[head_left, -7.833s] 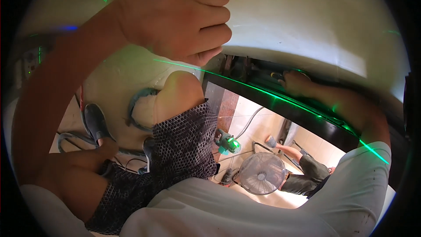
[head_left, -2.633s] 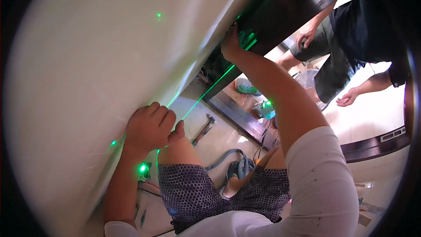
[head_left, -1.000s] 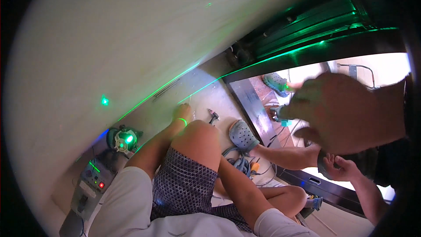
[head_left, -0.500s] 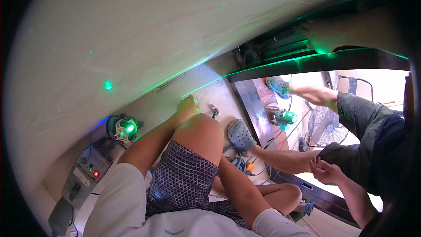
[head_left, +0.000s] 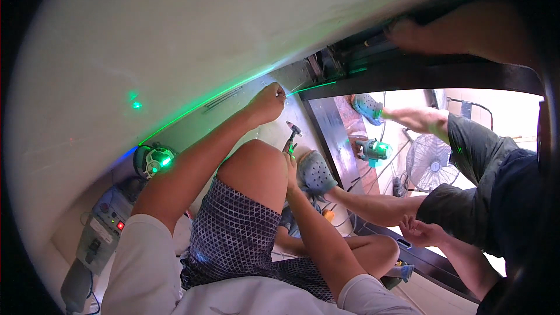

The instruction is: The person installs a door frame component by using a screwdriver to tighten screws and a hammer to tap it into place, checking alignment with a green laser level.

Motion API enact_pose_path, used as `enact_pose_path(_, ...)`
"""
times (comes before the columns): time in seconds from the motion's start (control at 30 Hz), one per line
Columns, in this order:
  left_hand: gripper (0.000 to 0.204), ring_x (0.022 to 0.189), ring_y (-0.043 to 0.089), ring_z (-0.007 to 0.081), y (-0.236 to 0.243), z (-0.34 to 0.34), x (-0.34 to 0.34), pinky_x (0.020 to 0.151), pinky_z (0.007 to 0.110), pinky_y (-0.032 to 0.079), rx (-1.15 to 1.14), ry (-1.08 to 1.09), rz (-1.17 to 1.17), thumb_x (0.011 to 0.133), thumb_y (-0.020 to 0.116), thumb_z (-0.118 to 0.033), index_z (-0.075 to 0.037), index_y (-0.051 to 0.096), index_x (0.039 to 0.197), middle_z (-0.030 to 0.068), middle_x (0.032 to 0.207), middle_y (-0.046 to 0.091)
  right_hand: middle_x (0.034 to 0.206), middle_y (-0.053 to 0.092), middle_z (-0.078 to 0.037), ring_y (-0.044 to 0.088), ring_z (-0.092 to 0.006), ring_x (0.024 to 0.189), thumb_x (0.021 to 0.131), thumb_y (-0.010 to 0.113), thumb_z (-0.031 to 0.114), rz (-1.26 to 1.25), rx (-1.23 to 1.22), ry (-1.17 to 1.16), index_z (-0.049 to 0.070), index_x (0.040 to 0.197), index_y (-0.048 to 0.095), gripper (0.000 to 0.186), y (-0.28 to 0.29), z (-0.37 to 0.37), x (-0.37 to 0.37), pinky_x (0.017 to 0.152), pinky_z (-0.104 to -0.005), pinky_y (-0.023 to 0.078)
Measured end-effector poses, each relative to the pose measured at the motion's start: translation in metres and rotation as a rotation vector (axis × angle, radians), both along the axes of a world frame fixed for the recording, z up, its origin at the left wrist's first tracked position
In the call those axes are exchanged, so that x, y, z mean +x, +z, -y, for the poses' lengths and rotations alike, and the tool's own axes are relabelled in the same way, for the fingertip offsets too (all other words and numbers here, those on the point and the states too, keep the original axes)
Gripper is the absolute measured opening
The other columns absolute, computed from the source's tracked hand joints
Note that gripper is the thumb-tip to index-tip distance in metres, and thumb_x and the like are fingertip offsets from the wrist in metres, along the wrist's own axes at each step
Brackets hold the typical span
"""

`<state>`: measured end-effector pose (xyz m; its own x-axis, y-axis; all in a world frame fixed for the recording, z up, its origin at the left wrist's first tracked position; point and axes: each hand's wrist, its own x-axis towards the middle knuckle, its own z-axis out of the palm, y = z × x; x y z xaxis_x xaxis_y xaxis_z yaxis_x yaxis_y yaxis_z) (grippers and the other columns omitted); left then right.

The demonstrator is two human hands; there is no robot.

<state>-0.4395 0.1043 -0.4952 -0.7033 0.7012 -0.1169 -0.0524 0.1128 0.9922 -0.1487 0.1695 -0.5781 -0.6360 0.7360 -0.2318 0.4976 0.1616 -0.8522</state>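
Hammer point(head_left: 291, 135): lies on the floor near the base of the wall, just beside the raised knee, its dark head pointing up toward the door frame point(head_left: 373, 76).
Left hand point(head_left: 267, 103): fingers clenched in a fist against the wall at the green laser line point(head_left: 198, 108); a thin bright tip seems to show at the knuckles, too small to name.
Right hand point(head_left: 290, 164): rests by the knee, mostly hidden; I cannot tell its grip.
Step in hand: likely marking or fixing a point where the line meets the frame.
Next move: probably needs the fist held steady on the line.
Nearby: laser level point(head_left: 153, 160) on the floor, another person's hand point(head_left: 417, 233) by the doorway.
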Motion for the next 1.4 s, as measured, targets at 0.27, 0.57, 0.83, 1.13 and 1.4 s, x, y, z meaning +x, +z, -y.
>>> enact_pose_path(0.27,0.019,0.092,0.071,0.0428,0.082,0.01,0.024,0.081,0.052,0.053,-0.066,-0.232,-0.042,0.104,0.052,-0.015,-0.001,0.062,0.11,0.0241,0.099,0.072,0.072,0.056,-0.004,0.048,-0.0126,0.067,0.099,0.065,0.026,0.033,-0.132,-0.312,0.0,0.092,0.055,0.029,0.0,-0.001,-0.012,0.059,-0.0375,0.043)
enact_pose_path(0.57,0.016,0.087,0.072,0.0376,0.08,-0.021,0.035,0.072,0.05,0.055,-0.195,-0.378,-0.559,0.09,0.064,-0.013,0.001,0.071,0.091,0.0206,0.093,0.075,0.072,0.057,-0.01,0.052,-0.0165,0.068,0.097,0.066,0.026,-0.002,-0.202,-0.273,-0.005,0.097,0.057,0.032,-0.002,-0.02,-0.016,0.061,-0.0408,0.045)
enact_pose_path(0.83,0.013,0.088,0.072,0.043,0.071,-0.037,0.027,0.077,0.053,0.054,-0.132,-0.378,-0.343,0.095,0.06,-0.014,-0.002,0.064,0.098,0.0248,0.093,0.073,0.076,0.06,-0.009,0.054,-0.0168,0.066,0.101,0.064,0.029,0.103,-0.095,-0.217,-0.002,0.1,0.059,0.031,0.029,-0.015,-0.028,0.062,-0.0372,0.046)
enact_pose_path(1.13,0.013,0.076,0.072,0.0428,0.058,-0.046,0.021,0.071,0.051,0.057,-0.192,-0.482,-0.431,0.086,0.064,-0.009,0.001,0.071,0.083,0.0257,0.083,0.073,0.066,0.064,-0.013,0.065,-0.0258,0.057,0.103,0.061,0.029,0.218,0.169,-0.101,-0.001,0.095,0.054,0.033,0.085,-0.01,-0.054,0.057,-0.0428,0.052)
enact_pose_path(1.4,0.012,0.082,0.072,0.0458,0.051,-0.066,0.01,0.072,0.053,0.055,-0.222,-0.265,-0.172,0.089,0.061,-0.01,-0.001,0.067,0.083,0.0273,0.086,0.072,0.067,0.064,-0.019,0.067,-0.0343,0.057,0.105,0.06,0.028,0.214,0.468,-0.022,-0.001,0.107,0.048,0.031,0.092,-0.022,-0.06,0.061,-0.0488,0.053)
